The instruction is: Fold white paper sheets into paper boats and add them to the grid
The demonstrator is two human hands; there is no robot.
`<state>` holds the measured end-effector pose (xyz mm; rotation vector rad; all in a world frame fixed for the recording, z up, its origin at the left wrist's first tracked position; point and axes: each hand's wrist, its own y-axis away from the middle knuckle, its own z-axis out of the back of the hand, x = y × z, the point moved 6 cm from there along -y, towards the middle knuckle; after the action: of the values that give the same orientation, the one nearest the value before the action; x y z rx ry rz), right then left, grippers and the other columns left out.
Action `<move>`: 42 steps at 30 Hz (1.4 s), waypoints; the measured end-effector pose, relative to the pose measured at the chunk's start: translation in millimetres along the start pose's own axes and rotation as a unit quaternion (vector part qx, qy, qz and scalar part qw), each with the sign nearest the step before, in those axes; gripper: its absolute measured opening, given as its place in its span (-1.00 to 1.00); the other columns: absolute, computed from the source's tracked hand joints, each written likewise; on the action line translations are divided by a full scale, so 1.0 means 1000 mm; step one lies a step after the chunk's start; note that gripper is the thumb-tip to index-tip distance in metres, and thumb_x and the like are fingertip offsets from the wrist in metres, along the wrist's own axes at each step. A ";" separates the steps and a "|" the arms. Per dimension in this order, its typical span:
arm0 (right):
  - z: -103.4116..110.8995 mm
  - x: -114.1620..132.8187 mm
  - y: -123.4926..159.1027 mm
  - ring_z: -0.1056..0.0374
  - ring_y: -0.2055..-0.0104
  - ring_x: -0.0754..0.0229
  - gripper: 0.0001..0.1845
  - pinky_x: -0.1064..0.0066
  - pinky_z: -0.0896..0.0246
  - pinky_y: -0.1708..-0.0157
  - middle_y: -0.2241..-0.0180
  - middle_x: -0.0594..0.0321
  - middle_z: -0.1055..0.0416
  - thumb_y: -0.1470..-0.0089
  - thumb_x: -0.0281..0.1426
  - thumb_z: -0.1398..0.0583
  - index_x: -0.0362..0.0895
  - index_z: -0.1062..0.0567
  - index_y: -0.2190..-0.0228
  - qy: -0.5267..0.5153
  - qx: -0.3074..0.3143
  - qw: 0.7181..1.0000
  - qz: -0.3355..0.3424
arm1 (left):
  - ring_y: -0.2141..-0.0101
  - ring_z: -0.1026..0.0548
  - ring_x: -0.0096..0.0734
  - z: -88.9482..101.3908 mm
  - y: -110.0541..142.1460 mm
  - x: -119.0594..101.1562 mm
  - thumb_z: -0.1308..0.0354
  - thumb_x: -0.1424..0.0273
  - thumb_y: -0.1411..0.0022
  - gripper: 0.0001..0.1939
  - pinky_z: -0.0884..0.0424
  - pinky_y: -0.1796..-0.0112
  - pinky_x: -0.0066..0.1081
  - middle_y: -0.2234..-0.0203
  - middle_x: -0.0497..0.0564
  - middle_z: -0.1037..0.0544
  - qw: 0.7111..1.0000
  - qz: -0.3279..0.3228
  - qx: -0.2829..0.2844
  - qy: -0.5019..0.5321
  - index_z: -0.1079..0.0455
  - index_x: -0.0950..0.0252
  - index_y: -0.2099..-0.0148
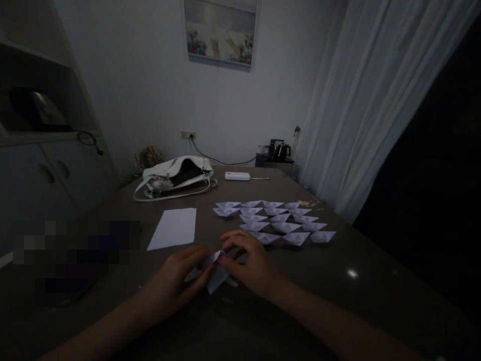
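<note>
Between my hands is a partly folded piece of white paper [218, 278], held above the near part of the dark table. My left hand [178, 278] grips its left side between thumb and fingers. At the upper right edge, my right hand [250, 260] pinches the paper, with the index finger curved over. Just beyond my right hand, several white folded paper boats [285, 227] stand in rows. A stack of flat white paper sheets [173, 228] lies beyond my left hand. My fingers hide part of the folds.
A white handbag [176, 175] lies open at the table's [338, 301] far left, and a white power bank [237, 176] with a short cable sits at the far middle. A black kettle [281, 150] stands behind the table. A white curtain [345, 100] hangs along the right.
</note>
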<state>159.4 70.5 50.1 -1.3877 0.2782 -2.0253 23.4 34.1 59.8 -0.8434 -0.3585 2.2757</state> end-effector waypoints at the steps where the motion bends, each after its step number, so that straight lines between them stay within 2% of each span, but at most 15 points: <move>1: 0.001 0.001 0.000 -0.35 0.31 0.28 -0.90 0.48 -0.23 0.41 0.20 0.20 -0.41 0.04 -0.45 -0.26 -0.13 -0.46 0.39 0.006 -0.006 1.000 0.006 | 0.35 -0.47 -0.43 -0.001 0.000 0.001 0.01 0.44 -0.29 -0.84 -0.38 0.33 -0.52 0.35 -0.01 -0.50 1.000 -0.002 0.002 -0.003 -0.36 0.25 0.13; 8: 0.000 0.010 -0.001 -0.27 0.39 0.32 -0.75 0.51 -0.14 0.44 0.30 0.26 -0.41 0.13 -0.66 -0.19 -0.13 -0.47 0.38 0.022 -0.010 0.999 0.041 | 0.28 -0.50 -0.36 -0.005 0.004 0.006 -0.04 0.40 -0.29 -0.70 -0.43 0.27 -0.45 0.25 0.03 -0.51 1.000 -0.023 0.015 -0.006 -0.31 0.23 -0.06; 13: 0.000 0.015 0.002 -0.29 0.36 0.29 -0.80 0.49 -0.15 0.42 0.30 0.28 -0.39 0.12 -0.61 -0.22 -0.10 -0.46 0.40 0.037 0.004 0.997 0.065 | 0.34 -0.49 -0.39 -0.004 0.001 0.002 0.08 0.46 -0.34 -0.76 -0.40 0.34 -0.49 0.33 0.03 -0.50 0.999 -0.037 0.020 -0.005 -0.40 0.25 0.07; 19: -0.003 0.017 0.004 -0.34 0.23 0.24 -0.82 0.43 -0.22 0.27 0.27 0.27 -0.36 0.05 -0.60 -0.20 -0.08 -0.45 0.40 0.040 0.042 0.995 0.084 | 0.35 -0.48 -0.40 -0.005 0.002 0.000 0.06 0.46 -0.35 -0.76 -0.38 0.34 -0.50 0.36 0.02 -0.49 0.999 -0.040 0.029 -0.002 -0.45 0.23 0.12; 22: -0.004 0.017 0.003 -0.33 0.21 0.22 -0.81 0.41 -0.22 0.22 0.27 0.28 -0.37 0.08 -0.60 -0.22 -0.08 -0.44 0.41 0.066 0.056 0.993 0.085 | 0.33 -0.49 -0.41 -0.006 0.002 0.000 0.05 0.46 -0.34 -0.76 -0.38 0.32 -0.50 0.35 0.01 -0.50 0.998 -0.040 0.037 0.007 -0.46 0.22 0.14; 26: -0.003 0.017 0.001 -0.31 0.15 0.19 -0.65 0.38 -0.21 0.17 0.21 0.27 -0.36 0.15 -0.62 -0.25 -0.07 -0.42 0.27 0.093 0.073 0.990 0.080 | 0.32 -0.50 -0.41 -0.006 0.002 0.002 0.00 0.44 -0.32 -0.80 -0.39 0.32 -0.53 0.33 0.01 -0.52 0.999 -0.039 0.029 0.002 -0.46 0.23 0.17; 29: -0.001 0.015 0.000 -0.26 0.02 0.14 -0.47 0.32 -0.19 0.08 0.09 0.20 -0.30 0.17 -0.51 -0.33 -0.05 -0.37 0.11 0.078 0.080 0.991 0.069 | 0.32 -0.51 -0.39 -0.003 0.002 0.008 -0.02 0.42 -0.31 -0.81 -0.41 0.31 -0.52 0.34 0.01 -0.53 0.999 -0.038 0.006 -0.012 -0.46 0.22 0.17; 32: -0.004 0.005 0.001 -0.25 0.01 0.12 -0.28 0.30 -0.24 0.11 -0.01 0.16 -0.25 0.23 -0.37 -0.40 0.00 -0.29 0.00 0.025 0.113 0.993 0.023 | 0.37 -0.51 -0.41 0.001 0.002 0.014 -0.03 0.43 -0.28 -0.83 -0.41 0.36 -0.53 0.37 -0.02 -0.53 0.999 -0.029 -0.018 -0.021 -0.45 0.22 0.18; 34: -0.007 -0.003 0.002 -0.30 0.08 0.15 -0.35 0.33 -0.28 0.20 0.01 0.16 -0.28 0.19 -0.29 -0.39 -0.02 -0.32 0.03 -0.019 0.118 0.993 -0.017 | 0.40 -0.50 -0.42 0.003 0.002 0.014 -0.05 0.44 -0.26 -0.84 -0.40 0.39 -0.54 0.39 -0.03 -0.52 0.999 -0.023 -0.028 -0.023 -0.44 0.22 0.17; 37: -0.005 -0.012 0.000 -0.33 0.13 0.18 -0.74 0.36 -0.28 0.25 0.10 0.17 -0.35 0.02 -0.25 -0.29 -0.10 -0.45 0.28 -0.073 0.081 0.993 -0.044 | 0.41 -0.48 -0.42 0.006 0.002 0.011 -0.06 0.41 -0.25 -0.87 -0.40 0.39 -0.53 0.41 -0.03 -0.51 0.999 -0.005 -0.039 -0.017 -0.43 0.24 0.20; 38: -0.005 -0.014 -0.002 -0.34 0.13 0.19 -0.80 0.36 -0.27 0.25 0.13 0.18 -0.37 -0.01 -0.25 -0.27 -0.12 -0.46 0.37 -0.088 0.070 0.993 -0.044 | 0.40 -0.48 -0.40 0.007 0.002 0.011 -0.06 0.39 -0.26 -0.87 -0.40 0.38 -0.51 0.41 -0.03 -0.51 0.999 0.006 -0.045 -0.011 -0.42 0.24 0.21; 40: -0.004 -0.016 -0.005 -0.34 0.15 0.20 -0.78 0.36 -0.26 0.23 0.18 0.20 -0.38 0.01 -0.23 -0.28 -0.13 -0.47 0.48 -0.116 0.058 0.991 -0.042 | 0.33 -0.49 -0.35 0.011 0.001 0.013 -0.01 0.34 -0.29 -0.81 -0.42 0.31 -0.46 0.35 0.00 -0.53 0.997 0.035 -0.070 0.015 -0.43 0.23 0.16; 42: -0.003 -0.019 -0.008 -0.33 0.19 0.22 -0.75 0.38 -0.25 0.26 0.21 0.22 -0.37 0.08 -0.20 -0.32 -0.12 -0.48 0.51 -0.150 0.047 0.987 -0.047 | 0.24 -0.48 -0.29 0.016 0.001 0.021 0.07 0.28 -0.34 -0.72 -0.42 0.24 -0.40 0.24 0.04 -0.54 0.990 0.073 -0.109 0.055 -0.42 0.22 0.07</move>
<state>157.5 87.9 38.9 -1.6453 -0.0147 -1.8443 0.5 46.8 61.7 -1.1357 -0.5178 2.3409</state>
